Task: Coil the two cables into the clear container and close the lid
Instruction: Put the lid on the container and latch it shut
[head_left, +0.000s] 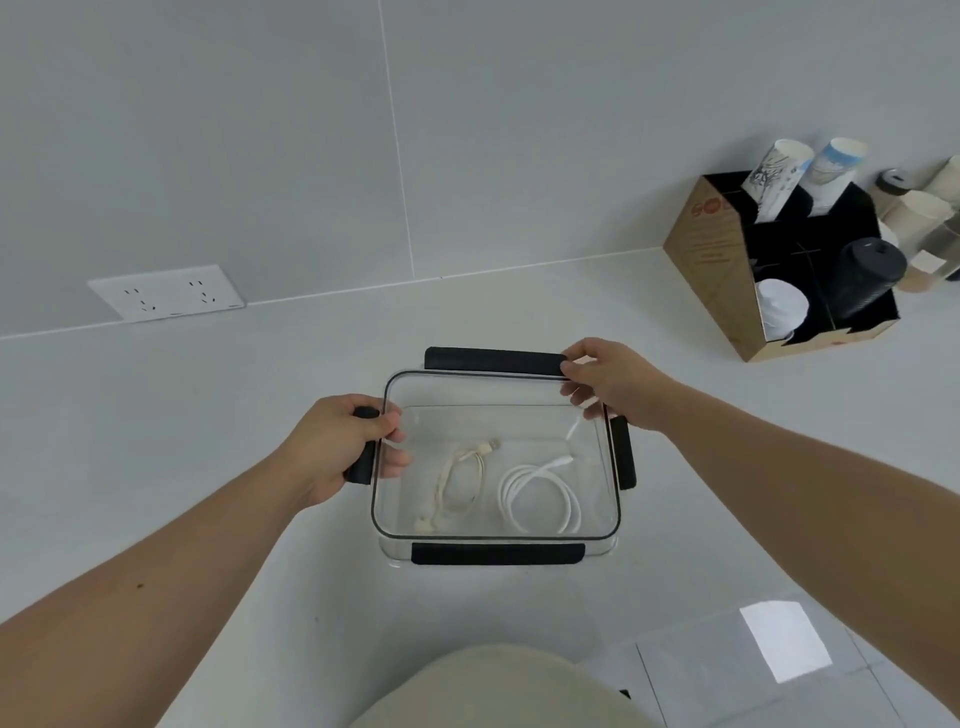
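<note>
Cables (511, 488) lie coiled inside the clear container (498, 543) at frame centre, its lid (493, 384) pinched between my left hand (337, 447) mid-left and right hand (613, 382) upper right.

We hold the clear lid (496, 415) over the container (395, 556) with our left hand (337, 447) and right hand (618, 384), both cables (540, 499) coiled inside.
</note>
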